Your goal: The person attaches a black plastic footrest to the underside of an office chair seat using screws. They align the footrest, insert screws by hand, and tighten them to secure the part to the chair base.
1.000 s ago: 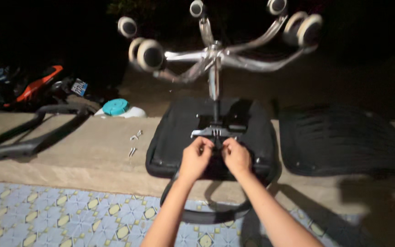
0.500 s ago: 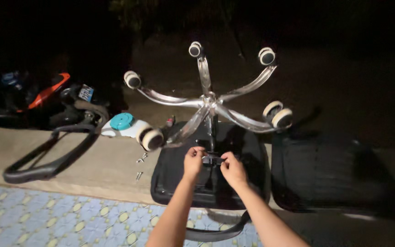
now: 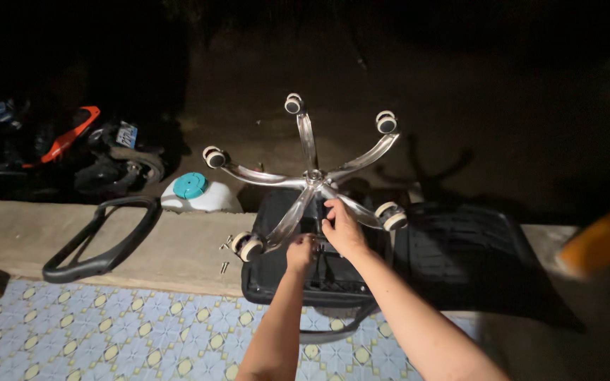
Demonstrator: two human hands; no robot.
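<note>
you are gripping the five-armed chrome chair base with white casters (image 3: 311,176) with your right hand (image 3: 342,229), fingers wrapped near its hub. your left hand (image 3: 301,252), at seven o'clock from it, is closing on the mechanism atop the upturned black chair seat (image 3: 277,271), lying on the concrete surface (image 3: 178,254).

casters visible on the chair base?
5, one per arm of the chrome base: far, far right, left, near left, near right beside the right hand.
</note>
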